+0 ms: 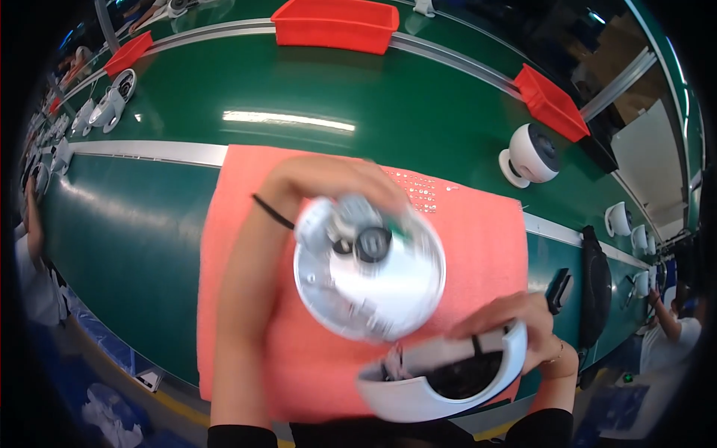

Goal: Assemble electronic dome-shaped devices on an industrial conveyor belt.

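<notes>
My left hand [347, 183] reaches over the far edge of a round white housing [388, 287] with its inner side up, a dark round part and some grey parts inside. The fingers curl onto that edge, closed on it, though motion blurs them. On the right, my right hand [526, 328] is closed on the rim of a curved white shell [441, 407] with a dark opening. The shell is held tilted at the near side, close to the round housing. Beneath both lies a pink foam mat [299, 373]. Small screws [422, 194] sit in rows on the mat behind the housing.
A white device with a dark round front [534, 153] stands on the green table [187, 89] at the right. Red bins [336, 26] line the far rail. A black tool [560, 291] and a black pouch [595, 287] lie right of the mat. Other people work at both sides.
</notes>
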Motion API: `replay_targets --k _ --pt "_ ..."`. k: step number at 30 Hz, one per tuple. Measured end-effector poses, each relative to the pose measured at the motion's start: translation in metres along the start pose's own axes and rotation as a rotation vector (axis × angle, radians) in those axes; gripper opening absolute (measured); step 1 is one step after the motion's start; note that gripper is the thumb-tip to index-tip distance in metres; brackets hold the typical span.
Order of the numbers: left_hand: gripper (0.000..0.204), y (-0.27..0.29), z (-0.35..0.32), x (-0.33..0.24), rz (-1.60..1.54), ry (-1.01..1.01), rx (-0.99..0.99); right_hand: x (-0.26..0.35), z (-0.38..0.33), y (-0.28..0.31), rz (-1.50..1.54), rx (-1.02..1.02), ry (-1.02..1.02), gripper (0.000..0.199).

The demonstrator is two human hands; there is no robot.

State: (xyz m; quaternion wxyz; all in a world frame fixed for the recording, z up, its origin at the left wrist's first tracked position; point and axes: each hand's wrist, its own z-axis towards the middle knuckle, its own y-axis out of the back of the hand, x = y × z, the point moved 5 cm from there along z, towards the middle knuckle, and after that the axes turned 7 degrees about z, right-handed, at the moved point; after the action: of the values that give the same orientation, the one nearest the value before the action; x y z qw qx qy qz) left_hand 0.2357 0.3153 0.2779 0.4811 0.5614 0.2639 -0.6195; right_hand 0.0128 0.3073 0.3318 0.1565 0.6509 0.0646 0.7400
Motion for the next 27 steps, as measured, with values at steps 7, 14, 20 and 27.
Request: replay_targets --k 7,14,20,27 --pt "0.036 -0.092 0.02 0.008 0.057 0.202 0.919 -0.018 0.018 -0.034 0.249 0.065 -0.346 0.047" --pt "0.03 -0.037 -0.067 -0.03 0.159 0.49 -0.447 -0.02 0.017 -0.042 0.395 0.042 -0.535 0.041" --pt "0.01 -0.089 -0.163 -0.074 0.314 0.453 -0.67 -0.008 0.021 -0.054 0.364 0.102 -0.484 0.04" --pt "0.041 -0.112 -0.167 -0.087 0.422 0.366 -0.677 -0.004 0.027 -0.06 0.424 0.074 -0.527 0.038"
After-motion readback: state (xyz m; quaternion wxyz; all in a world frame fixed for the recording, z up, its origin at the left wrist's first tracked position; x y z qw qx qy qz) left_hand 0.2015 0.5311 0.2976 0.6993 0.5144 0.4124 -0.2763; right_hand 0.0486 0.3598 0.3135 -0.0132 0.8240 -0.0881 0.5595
